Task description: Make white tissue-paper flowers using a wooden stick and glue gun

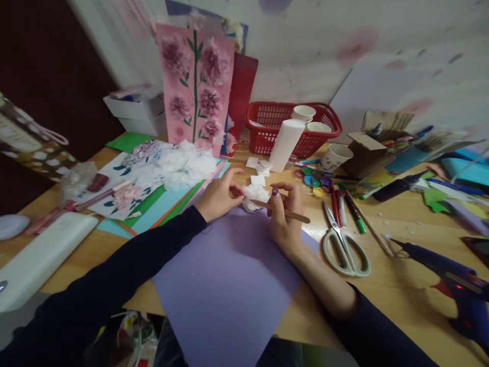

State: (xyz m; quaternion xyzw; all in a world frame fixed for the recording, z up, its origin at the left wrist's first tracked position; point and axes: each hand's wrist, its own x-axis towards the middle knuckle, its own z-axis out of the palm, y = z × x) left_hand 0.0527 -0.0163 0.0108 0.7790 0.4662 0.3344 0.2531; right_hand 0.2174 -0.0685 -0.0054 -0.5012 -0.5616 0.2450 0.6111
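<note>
My left hand [218, 196] pinches a small white tissue flower [255, 196] at the far edge of a lilac paper sheet [225, 285]. My right hand [284, 211] grips a thin wooden stick [294, 214], its tip pressed against the tissue flower. Both hands rest over the lilac sheet on the wooden table [401, 290]. Small white tissue squares [258, 179] lie just beyond the flower.
Scissors [344, 247] and markers [346, 206] lie right of my right hand; a blue glue gun [454, 285] sits at the right edge. A red basket [294, 125] with cups, a white roll [286, 144], a pink flower card [194, 86] and white tissue fluff [183, 165] stand behind.
</note>
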